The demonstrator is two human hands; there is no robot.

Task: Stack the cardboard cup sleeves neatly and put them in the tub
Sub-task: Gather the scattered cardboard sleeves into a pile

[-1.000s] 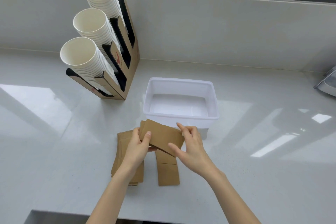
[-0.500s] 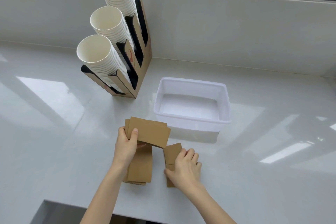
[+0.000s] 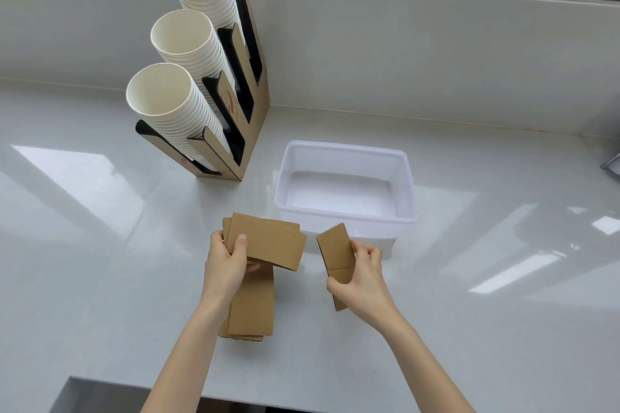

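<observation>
My left hand (image 3: 225,266) grips a small bundle of flat brown cardboard sleeves (image 3: 268,240), held above the counter. Under that hand lies a pile of more sleeves (image 3: 252,310) on the white counter. My right hand (image 3: 362,278) holds two further sleeves (image 3: 335,251) lifted off the counter, tilted on edge. The white plastic tub (image 3: 345,214) stands just beyond both hands with nothing inside it.
A cardboard cup dispenser (image 3: 248,104) with three stacks of white paper cups (image 3: 167,100) stands at the back left, close to the tub. A wall and window ledge run behind. The counter's front edge (image 3: 100,382) is near my arms. A grey object (image 3: 612,166) peeks in at the right.
My right hand has lifted the sleeves off the counter and raised them to the right of the left hand's bundle. The left hand still holds its bundle.
</observation>
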